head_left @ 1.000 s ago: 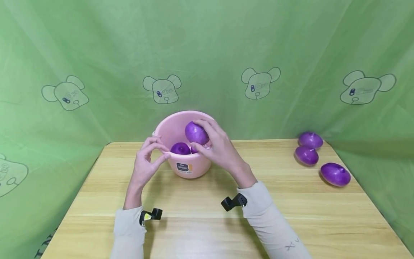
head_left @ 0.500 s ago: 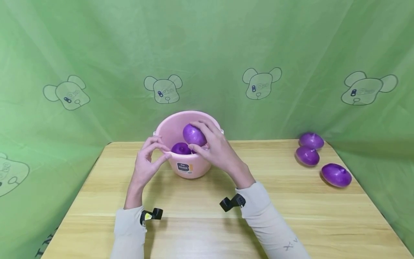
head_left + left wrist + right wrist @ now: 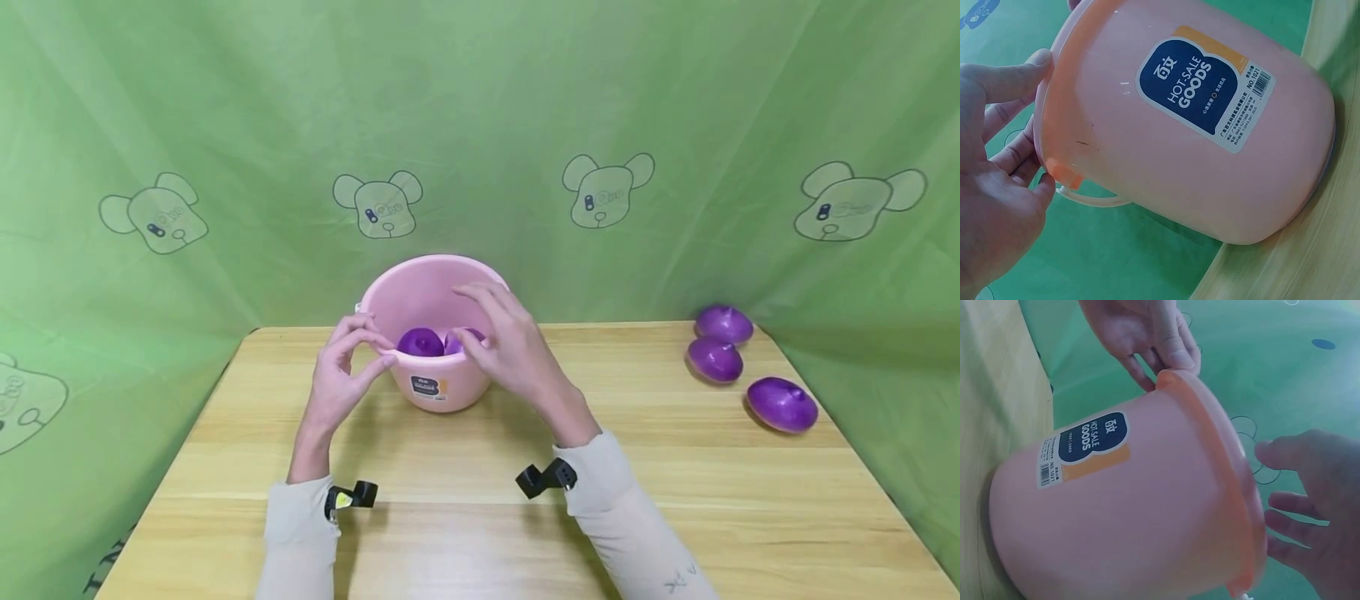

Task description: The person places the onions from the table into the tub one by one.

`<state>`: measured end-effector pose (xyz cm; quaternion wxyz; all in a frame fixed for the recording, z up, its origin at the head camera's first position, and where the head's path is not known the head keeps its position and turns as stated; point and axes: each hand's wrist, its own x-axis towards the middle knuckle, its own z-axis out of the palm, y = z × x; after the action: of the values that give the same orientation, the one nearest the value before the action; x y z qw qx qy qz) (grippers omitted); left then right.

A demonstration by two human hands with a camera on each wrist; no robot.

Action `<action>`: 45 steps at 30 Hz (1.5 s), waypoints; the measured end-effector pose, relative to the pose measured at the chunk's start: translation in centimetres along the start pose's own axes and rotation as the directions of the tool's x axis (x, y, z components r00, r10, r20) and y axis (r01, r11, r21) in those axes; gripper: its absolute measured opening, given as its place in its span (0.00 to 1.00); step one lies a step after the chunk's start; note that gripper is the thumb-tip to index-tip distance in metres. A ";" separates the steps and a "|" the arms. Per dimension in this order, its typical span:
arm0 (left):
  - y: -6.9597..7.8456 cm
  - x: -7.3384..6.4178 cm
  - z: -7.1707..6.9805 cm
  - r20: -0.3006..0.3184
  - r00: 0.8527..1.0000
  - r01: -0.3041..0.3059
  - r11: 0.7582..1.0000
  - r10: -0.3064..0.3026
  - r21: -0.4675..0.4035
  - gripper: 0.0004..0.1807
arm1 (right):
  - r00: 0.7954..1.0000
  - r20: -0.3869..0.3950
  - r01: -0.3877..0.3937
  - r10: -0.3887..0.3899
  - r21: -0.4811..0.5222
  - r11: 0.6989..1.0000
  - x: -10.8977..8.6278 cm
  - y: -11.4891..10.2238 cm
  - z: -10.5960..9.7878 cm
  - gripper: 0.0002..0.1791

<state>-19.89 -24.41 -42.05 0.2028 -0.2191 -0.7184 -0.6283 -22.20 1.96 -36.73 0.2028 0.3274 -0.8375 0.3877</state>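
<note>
A pink bucket [image 3: 442, 387] stands on the table with purple onions inside; a left onion [image 3: 420, 342] and a right onion [image 3: 451, 344] show above its near rim. My left hand [image 3: 337, 379] pinches the bucket's front-left rim between thumb and fingers, also seen in the left wrist view. Over the right side of the bucket's mouth is my right hand [image 3: 513, 346], its thumb and fingers spread apart with nothing between them. In the right wrist view, the fingers [image 3: 1300, 528] reach toward the rim. The bucket's floor is hidden.
Several purple things lie around: a back onion [image 3: 723, 323], a middle onion [image 3: 715, 359] and a front onion [image 3: 782, 405] sit on the right of the wooden table [image 3: 450, 533]. A green curtain [image 3: 480, 100] with bear outlines hangs directly behind the table.
The onion that my right hand held over the bucket has been let go and is down inside. My right fingers have spread apart. The left hand keeps its pinch on the rim.
</note>
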 end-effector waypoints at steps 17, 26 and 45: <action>-0.3 0.2 0.4 0.015 1.000 -0.006 1.000 0.006 -0.009 0.09 | 0.991 -0.116 0.062 -0.062 0.001 0.998 -3.6 0.1 -2.2 0.28; -0.2 0.3 0.3 0.021 0.999 -0.027 1.000 0.027 0.001 0.10 | 0.995 -0.101 0.002 -0.007 -0.044 0.999 -5.5 0.5 -4.2 0.33; -0.3 -0.1 -0.1 -0.007 1.000 -0.012 1.000 0.012 0.001 0.10 | 0.976 -0.218 -0.004 -0.016 -0.087 0.996 -6.7 2.4 -8.1 0.35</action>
<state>-19.92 -24.50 -42.32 0.2091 -0.2210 -0.7166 -0.6277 -18.47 12.09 -36.94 0.3088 0.2762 -0.8251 0.3841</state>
